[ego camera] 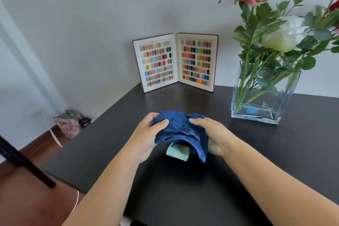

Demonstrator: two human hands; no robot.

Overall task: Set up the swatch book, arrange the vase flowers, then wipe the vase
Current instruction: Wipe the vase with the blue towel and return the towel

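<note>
A swatch book stands open and upright at the far corner of the dark table, its two pages full of coloured nail swatches. To the right stands a square clear glass vase holding pink and white flowers with green stems. In front of me, my left hand and my right hand both grip a crumpled dark blue cloth just above the table. A light teal folded cloth peeks out from under the blue one.
A white wall runs behind the table. On the floor at the left lies a patterned bag with a black round item. A dark bar crosses the lower left over the wooden floor.
</note>
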